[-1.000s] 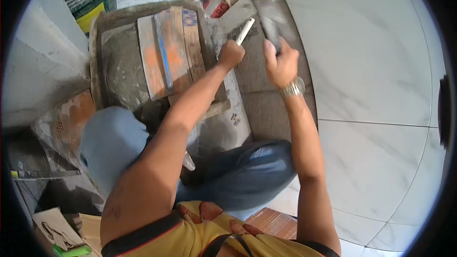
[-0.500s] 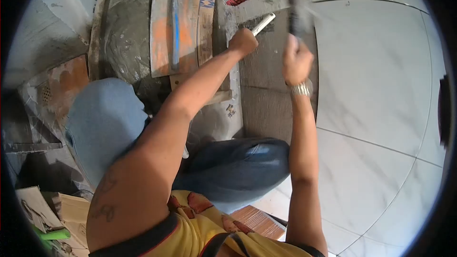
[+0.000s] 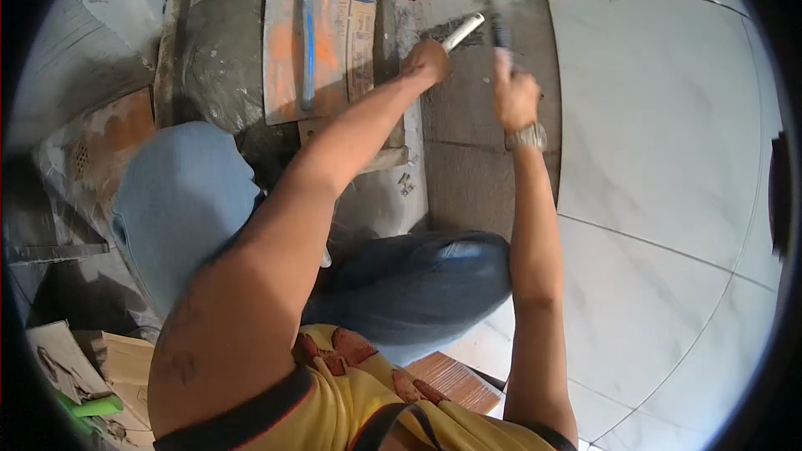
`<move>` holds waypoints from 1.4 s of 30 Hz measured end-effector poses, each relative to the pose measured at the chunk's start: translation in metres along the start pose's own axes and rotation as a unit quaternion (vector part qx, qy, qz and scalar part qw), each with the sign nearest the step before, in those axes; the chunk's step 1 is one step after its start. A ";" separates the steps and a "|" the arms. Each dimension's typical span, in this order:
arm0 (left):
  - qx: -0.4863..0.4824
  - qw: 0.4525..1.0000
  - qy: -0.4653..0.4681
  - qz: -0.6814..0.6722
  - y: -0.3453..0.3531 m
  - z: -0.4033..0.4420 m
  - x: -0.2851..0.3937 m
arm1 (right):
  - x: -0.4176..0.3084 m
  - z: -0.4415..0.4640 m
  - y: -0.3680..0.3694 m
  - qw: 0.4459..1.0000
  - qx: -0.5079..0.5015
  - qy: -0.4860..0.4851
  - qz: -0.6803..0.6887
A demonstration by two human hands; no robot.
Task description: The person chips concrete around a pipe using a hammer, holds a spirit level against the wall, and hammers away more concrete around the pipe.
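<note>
Holds a slim, pale, bar-like tool [image 3: 464,32] in the closed left hand [image 3: 428,60], with its long axis slanting forward and rightward out of the fist, towards the space ahead of the right hand [image 3: 516,102]. Grips a hammer-like tool [image 3: 500,32] by its dark handle in that closed right hand, with the blurred head just beyond the bar's free end; cannot tell if touching. Reaches over a rough, grey-brown floor strip [image 3: 468,184], beside a dark patch [image 3: 436,31]. Borders white, grey-veined tiles [image 3: 660,117] on the right and, on the left, a worn, mortar-crusted tray [image 3: 386,159] with orange-stained cardboard [image 3: 281,88] inside.
</note>
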State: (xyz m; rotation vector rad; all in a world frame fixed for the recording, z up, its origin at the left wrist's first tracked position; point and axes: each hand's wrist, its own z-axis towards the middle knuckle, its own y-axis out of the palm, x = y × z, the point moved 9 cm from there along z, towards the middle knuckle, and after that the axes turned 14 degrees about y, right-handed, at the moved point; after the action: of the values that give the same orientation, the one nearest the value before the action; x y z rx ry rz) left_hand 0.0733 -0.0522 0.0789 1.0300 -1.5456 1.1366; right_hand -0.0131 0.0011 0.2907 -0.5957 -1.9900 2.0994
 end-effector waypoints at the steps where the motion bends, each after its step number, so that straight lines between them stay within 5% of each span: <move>1: -0.005 1.000 0.003 -0.003 -0.007 0.003 0.005 | 0.009 0.001 0.001 1.000 0.003 0.011 -0.015; 4: 0.023 0.999 -0.021 -0.003 -0.012 0.006 -0.002 | 0.011 0.007 -0.004 0.998 0.053 -0.002 -0.031; 7: 0.022 0.999 0.023 0.021 -0.009 0.013 0.001 | -0.003 -0.005 -0.027 0.995 0.013 0.005 0.104; 12: 0.049 0.998 0.037 -0.017 0.008 0.030 -0.019 | -0.059 -0.060 -0.055 0.947 0.046 -0.209 0.238; 15: -0.002 0.999 -0.035 0.002 0.002 0.011 -0.004 | 0.031 0.034 0.031 0.990 0.064 -0.008 -0.127; 18: 0.010 1.000 -0.018 0.005 -0.004 0.010 -0.004 | 0.006 0.016 0.005 0.992 0.100 -0.029 -0.068; 21: 0.012 1.000 0.008 0.015 -0.001 0.022 -0.009 | -0.020 -0.012 -0.031 0.997 0.026 -0.021 0.067; 25: 0.041 0.999 -0.031 -0.001 0.002 0.020 -0.019 | -0.049 -0.044 -0.043 0.959 0.035 -0.169 0.227; 27: 0.018 0.991 -0.106 -0.082 0.014 0.018 -0.026 | -0.027 -0.029 -0.025 0.988 0.087 -0.111 0.062; 29: 0.022 0.999 -0.022 0.039 -0.003 0.014 -0.003 | -0.011 0.011 0.015 0.996 0.064 -0.044 -0.052; 34: 0.009 0.999 -0.004 0.043 -0.010 0.010 0.004 | -0.066 -0.045 -0.033 0.988 -0.012 -0.075 0.132; 37: -0.047 0.998 -0.035 -0.002 -0.009 0.002 0.008 | -0.003 0.003 0.011 0.999 0.029 -0.017 0.005; 38: -0.020 0.999 -0.028 0.036 -0.011 0.004 0.006 | 0.028 0.022 0.029 0.994 0.007 0.078 -0.075; 41: 0.053 0.997 -0.057 0.011 -0.002 0.026 -0.024 | 0.013 0.015 0.015 0.998 0.022 0.028 -0.045; 42: -0.022 0.999 -0.020 0.035 -0.022 -0.003 0.012 | 0.009 0.010 0.004 0.998 0.037 0.019 -0.041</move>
State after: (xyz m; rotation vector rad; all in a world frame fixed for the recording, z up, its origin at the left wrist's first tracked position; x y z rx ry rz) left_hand 0.0927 -0.0549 0.0950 0.9825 -1.6430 1.1309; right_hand -0.0248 -0.0049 0.2856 -0.5275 -1.8753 2.0875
